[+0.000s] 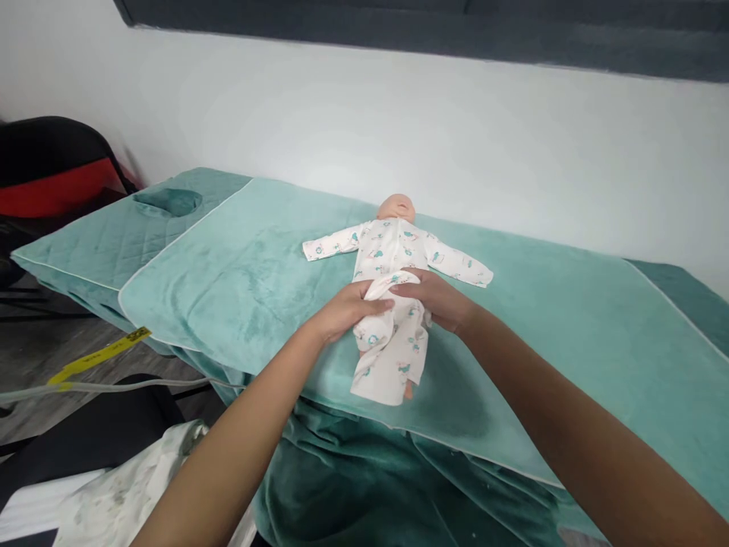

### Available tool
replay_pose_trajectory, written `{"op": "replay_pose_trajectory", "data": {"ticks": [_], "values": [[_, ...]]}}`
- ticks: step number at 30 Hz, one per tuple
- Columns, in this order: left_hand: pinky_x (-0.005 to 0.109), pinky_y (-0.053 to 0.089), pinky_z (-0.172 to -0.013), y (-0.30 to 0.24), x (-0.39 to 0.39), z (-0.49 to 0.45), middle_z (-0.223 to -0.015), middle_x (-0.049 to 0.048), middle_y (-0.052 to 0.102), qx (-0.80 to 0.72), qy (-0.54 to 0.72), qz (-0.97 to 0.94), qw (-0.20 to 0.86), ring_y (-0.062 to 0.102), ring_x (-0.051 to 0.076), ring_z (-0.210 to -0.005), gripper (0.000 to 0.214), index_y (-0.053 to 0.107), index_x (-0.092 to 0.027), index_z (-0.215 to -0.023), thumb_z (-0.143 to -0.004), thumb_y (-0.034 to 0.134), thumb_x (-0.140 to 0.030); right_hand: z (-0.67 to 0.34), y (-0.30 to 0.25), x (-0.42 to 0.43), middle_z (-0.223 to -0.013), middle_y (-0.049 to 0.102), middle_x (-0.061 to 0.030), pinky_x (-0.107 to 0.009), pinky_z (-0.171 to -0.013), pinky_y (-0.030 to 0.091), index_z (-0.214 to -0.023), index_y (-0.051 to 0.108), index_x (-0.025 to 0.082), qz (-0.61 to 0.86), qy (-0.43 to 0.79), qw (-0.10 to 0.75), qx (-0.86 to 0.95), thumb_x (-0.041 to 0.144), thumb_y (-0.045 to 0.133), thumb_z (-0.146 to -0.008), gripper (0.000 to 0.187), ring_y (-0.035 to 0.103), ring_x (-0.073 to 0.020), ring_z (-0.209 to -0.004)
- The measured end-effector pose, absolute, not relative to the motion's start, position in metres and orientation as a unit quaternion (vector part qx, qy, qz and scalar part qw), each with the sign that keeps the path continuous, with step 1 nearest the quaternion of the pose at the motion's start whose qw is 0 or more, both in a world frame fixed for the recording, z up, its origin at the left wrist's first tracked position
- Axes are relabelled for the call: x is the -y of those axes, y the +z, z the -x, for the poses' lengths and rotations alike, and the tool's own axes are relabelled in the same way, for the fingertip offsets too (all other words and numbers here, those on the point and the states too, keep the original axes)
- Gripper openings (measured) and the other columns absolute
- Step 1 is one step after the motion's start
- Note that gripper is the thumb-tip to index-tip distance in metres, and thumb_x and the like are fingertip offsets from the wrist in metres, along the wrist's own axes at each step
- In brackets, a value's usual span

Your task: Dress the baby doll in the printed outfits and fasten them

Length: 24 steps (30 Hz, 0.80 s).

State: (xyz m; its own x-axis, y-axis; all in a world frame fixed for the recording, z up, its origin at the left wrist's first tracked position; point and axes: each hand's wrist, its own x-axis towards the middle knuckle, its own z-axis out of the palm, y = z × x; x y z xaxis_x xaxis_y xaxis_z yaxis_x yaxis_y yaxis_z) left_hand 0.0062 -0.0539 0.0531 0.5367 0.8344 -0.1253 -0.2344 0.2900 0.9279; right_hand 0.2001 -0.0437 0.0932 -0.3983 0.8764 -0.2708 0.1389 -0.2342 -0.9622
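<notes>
A baby doll (397, 206) lies on its back on the green bed, its head toward the wall. It wears a white printed top (387, 247) with both sleeves spread out sideways. Matching printed pants (392, 357) cover its legs, and a bit of foot shows at one hem. My left hand (354, 308) pinches the waist of the pants on the left side. On the opposite side, my right hand (436, 298) grips the same bunched waistband, thumb on top and fingers partly hidden behind the cloth.
A green plush cover (239, 266) lies over the bed, which has a face hole (169, 201) at its left end. Black chairs (51, 152) stand at the left. Patterned cloth (125, 479) lies on the nearer chair. A cable with a yellow tag (102, 355) crosses the lower left.
</notes>
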Motion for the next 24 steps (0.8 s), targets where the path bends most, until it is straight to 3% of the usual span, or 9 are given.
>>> {"op": "replay_pose_trajectory", "data": {"ticks": [5, 7, 9, 13, 15, 20, 24], "values": [[0.027, 0.048, -0.073, 0.044, 0.058, -0.011, -0.095, 0.0065, 0.075, -0.307, 0.459, -0.387, 0.738, 0.066, 0.018, -0.08, 0.044, 0.07, -0.016, -0.107, -0.072, 0.082, -0.039, -0.2, 0.097, 0.048, -0.106, 0.075, -0.0046, -0.037, -0.086, 0.051, -0.105, 0.074, 0.022, 0.463, 0.573, 0.122, 0.666, 0.041, 0.086, -0.065, 0.046, 0.068, -0.0271, -0.1], [0.028, 0.048, -0.072, 0.042, 0.066, -0.012, -0.093, 0.0078, 0.075, -0.314, 0.459, -0.376, 0.741, 0.067, 0.019, -0.079, 0.047, 0.071, -0.014, -0.108, -0.074, 0.08, -0.044, -0.201, 0.096, 0.05, -0.106, 0.075, -0.0042, -0.037, -0.086, 0.051, -0.104, 0.074, 0.022, 0.453, 0.585, 0.134, 0.659, 0.041, 0.086, -0.066, 0.044, 0.067, -0.0261, -0.099], [0.028, 0.048, -0.071, 0.043, 0.074, -0.012, -0.092, 0.0091, 0.075, -0.319, 0.434, -0.382, 0.751, 0.067, 0.019, -0.077, 0.05, 0.071, -0.013, -0.107, -0.073, 0.079, -0.049, -0.203, 0.093, 0.052, -0.099, 0.074, -0.0036, -0.034, -0.081, 0.051, -0.1, 0.072, 0.02, 0.443, 0.615, 0.21, 0.618, 0.04, 0.083, -0.069, 0.039, 0.067, -0.0226, -0.092], [0.029, 0.049, -0.076, 0.048, 0.081, -0.01, -0.093, 0.0087, 0.075, -0.297, 0.371, -0.426, 0.769, 0.067, 0.019, -0.079, 0.049, 0.072, -0.012, -0.104, -0.063, 0.088, -0.035, -0.206, 0.088, 0.055, -0.084, 0.071, -0.0017, -0.029, -0.067, 0.049, -0.091, 0.068, 0.017, 0.438, 0.636, 0.294, 0.563, 0.039, 0.082, -0.069, 0.034, 0.064, -0.0171, -0.074], [0.029, 0.049, -0.079, 0.048, 0.08, -0.012, -0.093, 0.0076, 0.075, -0.306, 0.409, -0.41, 0.756, 0.067, 0.019, -0.082, 0.045, 0.071, -0.013, -0.102, -0.064, 0.087, -0.031, -0.206, 0.089, 0.057, -0.086, 0.072, -0.0023, -0.029, -0.067, 0.048, -0.095, 0.069, 0.017, 0.441, 0.625, 0.278, 0.581, 0.042, 0.081, -0.071, 0.037, 0.064, -0.0173, -0.075], [0.03, 0.05, -0.078, 0.048, 0.083, -0.023, -0.092, 0.0058, 0.075, -0.329, 0.505, -0.316, 0.732, 0.066, 0.018, -0.078, 0.042, 0.069, -0.016, -0.1, -0.068, 0.084, -0.038, -0.207, 0.096, 0.059, -0.097, 0.074, -0.0039, -0.031, -0.074, 0.05, -0.105, 0.072, 0.019, 0.424, 0.612, 0.112, 0.659, 0.047, 0.081, -0.07, 0.046, 0.067, -0.022, -0.087], [0.03, 0.051, -0.075, 0.052, 0.11, -0.033, -0.092, 0.0068, 0.075, -0.341, 0.514, -0.267, 0.74, 0.068, 0.02, -0.078, 0.046, 0.07, -0.015, -0.104, -0.069, 0.082, -0.042, -0.207, 0.091, 0.058, -0.094, 0.074, -0.0033, -0.032, -0.074, 0.049, -0.097, 0.072, 0.018, 0.442, 0.556, 0.127, 0.692, 0.045, 0.074, -0.075, 0.035, 0.066, -0.0227, -0.087]]}}
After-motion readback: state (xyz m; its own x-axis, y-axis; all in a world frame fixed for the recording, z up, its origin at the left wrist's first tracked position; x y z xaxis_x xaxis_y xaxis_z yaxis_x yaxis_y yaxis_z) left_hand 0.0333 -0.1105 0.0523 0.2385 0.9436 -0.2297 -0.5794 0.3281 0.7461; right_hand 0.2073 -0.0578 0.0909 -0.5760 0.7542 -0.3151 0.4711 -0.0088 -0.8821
